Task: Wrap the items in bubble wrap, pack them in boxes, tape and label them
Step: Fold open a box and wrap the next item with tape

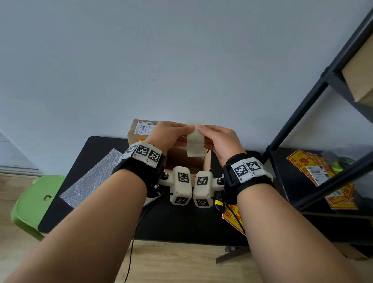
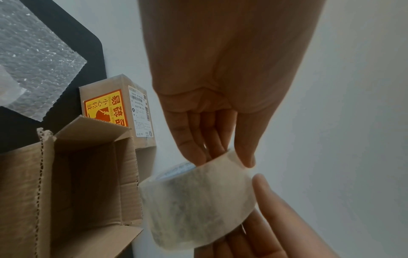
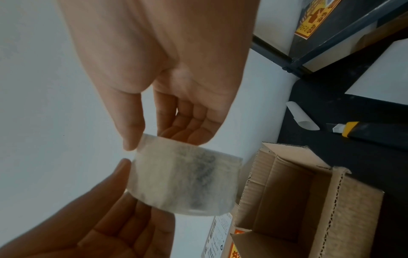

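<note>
The left hand (image 2: 220, 73) pinches the top edge of a roll of clear tape (image 2: 196, 204); the right hand (image 2: 264, 227) supports it beneath. Left of the tape stands an open box (image 2: 33, 200). Beyond that box sit a sealed, labelled box (image 2: 114, 108) and bubble wrap (image 2: 33, 61) on the desk (image 2: 77, 34).

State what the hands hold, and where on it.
A roll of clear tape: left hand and right hand both pinch it at its upper rim, thumbs outside, fingers behind.

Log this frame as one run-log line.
stage: taping prep | left hand: pinches tape roll | right hand: pinches tape roll | open cardboard box: below, looks empty | labelled box: behind, closed
</note>
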{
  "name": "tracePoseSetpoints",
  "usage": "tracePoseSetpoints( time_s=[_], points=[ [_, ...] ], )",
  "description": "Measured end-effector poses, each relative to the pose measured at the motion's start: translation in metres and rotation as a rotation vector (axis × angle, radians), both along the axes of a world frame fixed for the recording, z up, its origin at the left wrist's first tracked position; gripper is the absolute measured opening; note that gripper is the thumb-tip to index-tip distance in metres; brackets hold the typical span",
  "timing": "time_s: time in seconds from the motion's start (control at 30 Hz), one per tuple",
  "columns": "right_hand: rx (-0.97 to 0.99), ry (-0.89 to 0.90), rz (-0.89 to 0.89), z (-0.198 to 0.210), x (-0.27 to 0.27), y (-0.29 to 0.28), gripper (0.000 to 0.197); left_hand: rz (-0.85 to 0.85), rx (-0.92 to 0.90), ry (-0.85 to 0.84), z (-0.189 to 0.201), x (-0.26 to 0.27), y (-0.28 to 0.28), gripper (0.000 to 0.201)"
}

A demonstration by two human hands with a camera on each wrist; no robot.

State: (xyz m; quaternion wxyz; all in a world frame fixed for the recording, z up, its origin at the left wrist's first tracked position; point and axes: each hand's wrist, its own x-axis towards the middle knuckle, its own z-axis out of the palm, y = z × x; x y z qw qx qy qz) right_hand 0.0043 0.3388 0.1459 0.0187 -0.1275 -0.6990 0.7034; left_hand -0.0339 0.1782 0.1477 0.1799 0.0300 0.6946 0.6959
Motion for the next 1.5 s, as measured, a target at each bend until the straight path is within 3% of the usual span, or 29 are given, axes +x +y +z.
tracePoseSetpoints(
  time_s=[0.23,0.43,0.6,0.9,1.07,1.33,1.5],
  points=[
    [0.01,0.011,-0.025,-0.003,0.004,0.004,0.007,-0.129,-0.079,0.032,0.004,0.003,0.0,0.014],
    [-0.009,-0.018,-0.019,-0.008,0.0,0.003,0.029,-0.084,-0.14,0.086,0.007,0.003,0.0,0.018],
    [0.003,0.001,-0.021,-0.006,0.001,0.004,0.017,-0.087,-0.065,0.031,0.006,0.007,-0.001,0.013],
    [0.064,0.01,-0.015,-0.001,0.002,-0.001,0.023,-0.018,0.081,-0.058,0.011,0.012,-0.001,0.025],
    [0.131,0.071,0.0,0.004,0.006,-0.005,0.017,-0.012,0.072,-0.055,0.013,0.012,0.0,0.024],
    [0.096,0.021,0.044,0.005,0.004,-0.003,0.006,0.026,0.042,-0.034,0.011,0.008,0.0,0.025],
    [0.12,0.02,0.064,0.0,0.004,0.0,0.017,0.083,0.038,-0.051,0.01,0.006,-0.001,0.026]
  ],
)
